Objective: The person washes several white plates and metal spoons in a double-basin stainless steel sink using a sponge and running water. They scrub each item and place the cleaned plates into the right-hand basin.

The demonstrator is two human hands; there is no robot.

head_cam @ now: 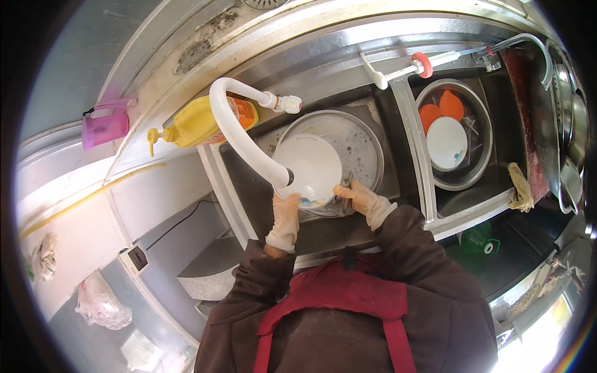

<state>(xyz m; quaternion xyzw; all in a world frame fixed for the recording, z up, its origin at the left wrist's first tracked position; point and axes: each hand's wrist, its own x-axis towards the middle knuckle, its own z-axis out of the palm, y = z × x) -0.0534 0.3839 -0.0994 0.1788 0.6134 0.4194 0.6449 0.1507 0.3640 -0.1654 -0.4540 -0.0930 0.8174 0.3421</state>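
Observation:
My left hand [286,216], in a thin pale glove, grips the near rim of a white plate [310,165] with a small coloured pattern. The plate is over a round metal basin [377,158] of cloudy water in the left sink [396,140]. At the plate's right edge my right hand [366,200], gloved too, pinches a dark scrubbing pad [346,191]; part of the pad is hidden by the fingers. A curved white faucet [233,135] crosses in front of the plate's left side.
A yellow dish-soap bottle [196,122] stands behind the sink's left corner. In the right sink, a metal basin [489,135] holds a white bowl [447,143] and orange pieces [451,106]. A cloth [519,186] hangs over the right rim. A pink pitcher [107,127] is at far left.

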